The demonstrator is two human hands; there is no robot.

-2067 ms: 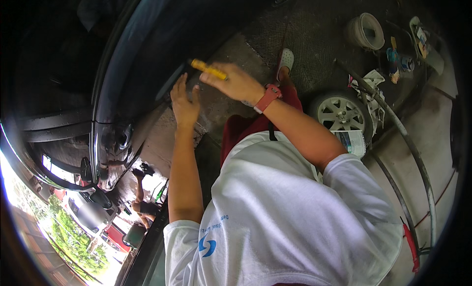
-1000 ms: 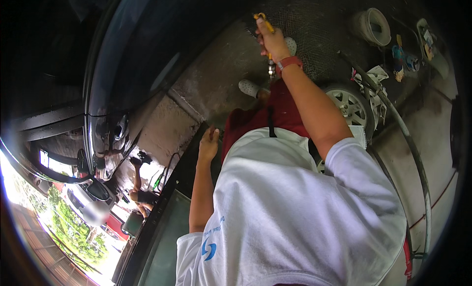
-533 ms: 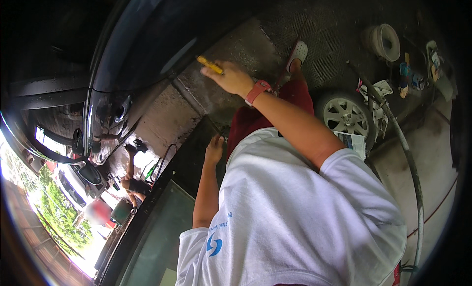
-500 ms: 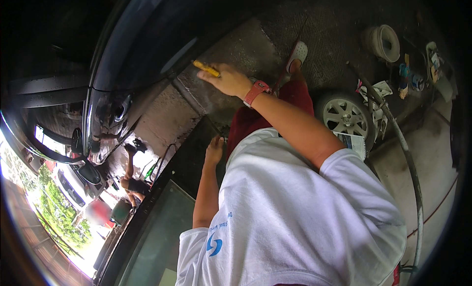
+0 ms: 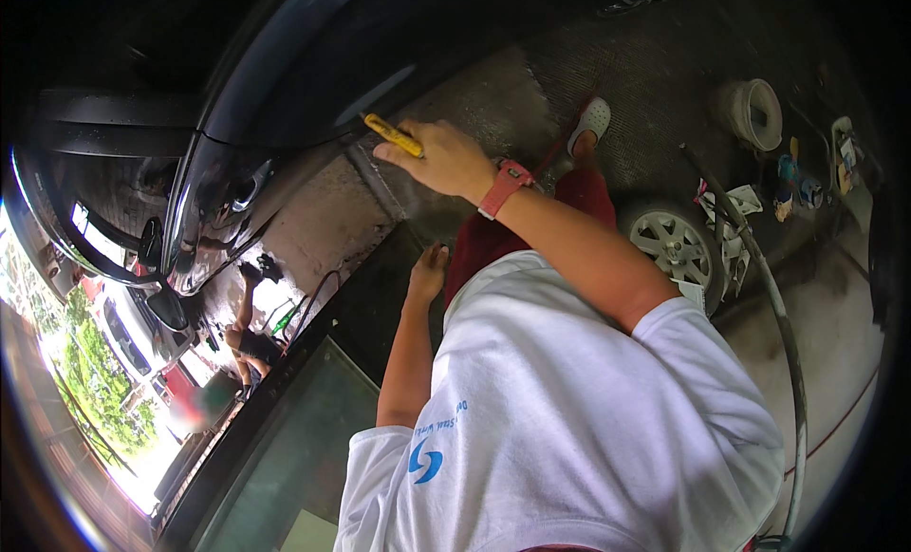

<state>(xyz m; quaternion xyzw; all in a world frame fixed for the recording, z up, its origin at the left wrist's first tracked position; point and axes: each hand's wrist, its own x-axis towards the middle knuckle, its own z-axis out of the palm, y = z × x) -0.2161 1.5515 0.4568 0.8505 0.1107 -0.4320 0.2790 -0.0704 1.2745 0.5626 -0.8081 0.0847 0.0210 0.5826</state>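
Observation:
My right hand (image 5: 438, 161), with a red watch on its wrist, is closed round a slim yellow utility knife (image 5: 393, 134). The tool points left toward the lower edge of a dark, glossy car body panel (image 5: 313, 87); whether its tip touches the panel I cannot tell. My left hand (image 5: 430, 270) hangs low beside my dark red shorts (image 5: 474, 234). Its fingers are curled together, and what they may hold is hidden.
A loose car wheel (image 5: 672, 246) lies at my right beside crumpled newspaper (image 5: 735, 205) and a long hose (image 5: 773, 296). A whitish bucket (image 5: 757, 113) stands farther off. At the left, another person (image 5: 251, 343) reaches toward the car. A dark-framed glass panel (image 5: 304, 438) is near my left arm.
The whole view has shifted slightly. My right hand has moved a little left against the floor, and more of the yellow utility knife shows. The left hand stays low by my shorts.

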